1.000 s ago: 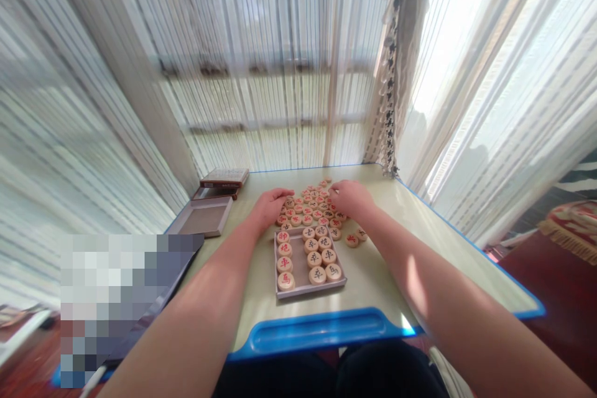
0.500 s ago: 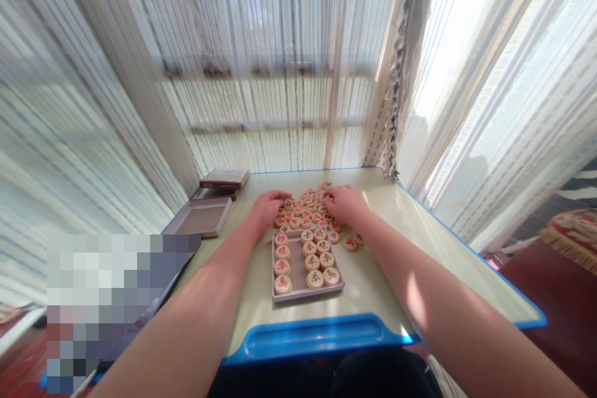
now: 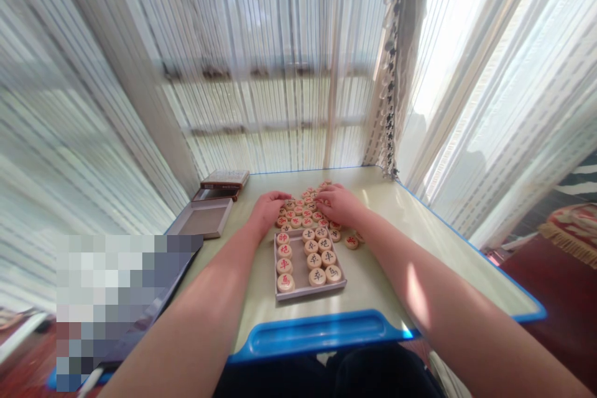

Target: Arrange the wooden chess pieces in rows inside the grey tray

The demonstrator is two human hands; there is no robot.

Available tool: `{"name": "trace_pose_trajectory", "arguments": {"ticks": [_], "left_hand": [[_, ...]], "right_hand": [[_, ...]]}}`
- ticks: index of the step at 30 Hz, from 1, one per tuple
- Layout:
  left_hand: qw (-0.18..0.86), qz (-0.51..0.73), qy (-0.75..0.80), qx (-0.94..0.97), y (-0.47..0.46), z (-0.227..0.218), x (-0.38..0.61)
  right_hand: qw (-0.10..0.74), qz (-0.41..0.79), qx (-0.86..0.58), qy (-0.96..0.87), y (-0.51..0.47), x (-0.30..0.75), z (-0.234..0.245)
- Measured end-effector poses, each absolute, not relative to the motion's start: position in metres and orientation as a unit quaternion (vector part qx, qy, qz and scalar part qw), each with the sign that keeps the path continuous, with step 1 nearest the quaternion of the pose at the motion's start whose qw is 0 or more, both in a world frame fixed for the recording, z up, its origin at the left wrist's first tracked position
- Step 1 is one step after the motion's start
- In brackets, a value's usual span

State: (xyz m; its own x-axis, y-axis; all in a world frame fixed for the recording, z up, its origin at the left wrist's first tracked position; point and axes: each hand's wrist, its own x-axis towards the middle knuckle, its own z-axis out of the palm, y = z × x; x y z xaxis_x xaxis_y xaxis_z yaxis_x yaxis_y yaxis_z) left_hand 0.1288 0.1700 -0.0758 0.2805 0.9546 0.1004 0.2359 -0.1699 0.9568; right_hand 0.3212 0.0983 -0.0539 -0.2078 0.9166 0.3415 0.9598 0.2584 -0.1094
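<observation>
A pile of round wooden chess pieces with red and black characters lies on the pale table. My left hand rests at the pile's left edge, fingers curled onto the pieces. My right hand lies on the pile's right side, fingers bent over the pieces near the middle. Nearer to me a shallow grey tray holds several pieces in rows. A few loose pieces lie right of the tray.
A grey box lid and a stacked box sit at the table's far left. A blue groove runs along the near edge. Sheer curtains hang close behind and to the right.
My right hand has shifted left toward the middle of the pile. My left hand has stayed at the pile's left edge. The view wobbled slightly.
</observation>
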Motion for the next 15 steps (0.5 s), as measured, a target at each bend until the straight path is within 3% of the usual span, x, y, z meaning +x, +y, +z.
{"name": "trace_pose_trajectory", "arguments": {"ticks": [4,7,15], "left_hand": [[0.357,0.444,0.459,0.682,0.1726,-0.0745,0.1257],[0.292,0.375,0.5,0.724,0.1741,-0.0741,0.1225],[0.267,0.316,0.48,0.774,0.1741,-0.0784,0.1216]], "right_hand": [[0.162,-0.038,-0.579,-0.798,0.1003,0.3211,-0.0562],[0.145,-0.027,-0.588,-0.796,0.1001,0.3193,-0.0537],[0.182,-0.056,-0.602,-0.776,0.1001,0.3197,-0.0588]]}}
